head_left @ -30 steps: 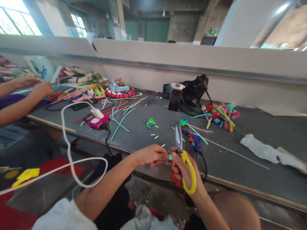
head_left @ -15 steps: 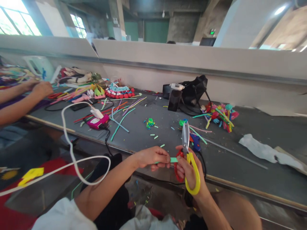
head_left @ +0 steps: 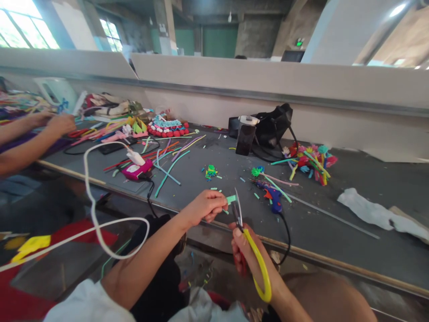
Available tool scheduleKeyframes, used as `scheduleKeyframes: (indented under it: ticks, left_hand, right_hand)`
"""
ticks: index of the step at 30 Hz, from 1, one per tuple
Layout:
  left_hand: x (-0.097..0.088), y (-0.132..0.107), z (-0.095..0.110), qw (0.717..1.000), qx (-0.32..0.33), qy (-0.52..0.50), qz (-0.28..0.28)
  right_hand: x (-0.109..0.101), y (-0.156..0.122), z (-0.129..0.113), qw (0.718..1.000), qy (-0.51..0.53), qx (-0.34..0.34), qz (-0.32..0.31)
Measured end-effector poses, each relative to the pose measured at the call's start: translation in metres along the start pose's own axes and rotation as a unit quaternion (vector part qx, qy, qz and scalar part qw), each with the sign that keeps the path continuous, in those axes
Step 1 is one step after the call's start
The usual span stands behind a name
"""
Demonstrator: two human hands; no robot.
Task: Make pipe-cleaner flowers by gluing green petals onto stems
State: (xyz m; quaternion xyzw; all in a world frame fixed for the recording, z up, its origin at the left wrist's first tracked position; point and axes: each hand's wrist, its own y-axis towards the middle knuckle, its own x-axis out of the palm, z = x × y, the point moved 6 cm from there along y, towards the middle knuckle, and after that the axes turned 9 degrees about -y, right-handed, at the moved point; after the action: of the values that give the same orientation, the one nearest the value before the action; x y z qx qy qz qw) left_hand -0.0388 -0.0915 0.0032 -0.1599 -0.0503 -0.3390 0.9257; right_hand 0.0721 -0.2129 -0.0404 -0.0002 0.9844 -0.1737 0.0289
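Observation:
Pinched in my left hand (head_left: pixel 208 206) is a small bundle of mint-green pipe cleaner pieces (head_left: pixel 231 199), its end pointing right. My right hand (head_left: pixel 250 248) grips scissors (head_left: pixel 262 277) with one yellow and one red handle. Their blades point up and stand at the free end of the bundle; whether they touch it I cannot tell. Short cut green pieces (head_left: pixel 256 196) lie scattered on the dark table (head_left: pixel 321 223) around my hands. Beyond them is a small heap of green, yellow and blue bits (head_left: pixel 211 171).
A blue glue gun (head_left: pixel 275 200) with a black cord lies right of the scissors. Behind are a green flower head (head_left: pixel 257 171), a cup (head_left: pixel 246 136), a black bag (head_left: pixel 275 127) and colourful pipe cleaner flowers (head_left: pixel 311 163). A white cable (head_left: pixel 95 214) loops at left, near a co-worker's hands (head_left: pixel 60 124).
My hands have moved apart from their grip together on the green bundle. The scissors have swung left and their blades now stand at the bundle's end, uncovering the glue gun.

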Motion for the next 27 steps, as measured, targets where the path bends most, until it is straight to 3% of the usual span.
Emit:
scheduleKeyframes:
  ticks: [11,27]
  left_hand:
    - [0.011,-0.001,-0.005,0.997,-0.038,0.067,-0.011]
    - [0.005,0.006,-0.012,0.998,-0.044,0.053,-0.002]
  right_hand:
    - [-0.002,0.002,-0.005,0.997,-0.060,-0.038,0.010]
    - [0.001,0.011,0.000,1.000,-0.004,0.025,-0.002]
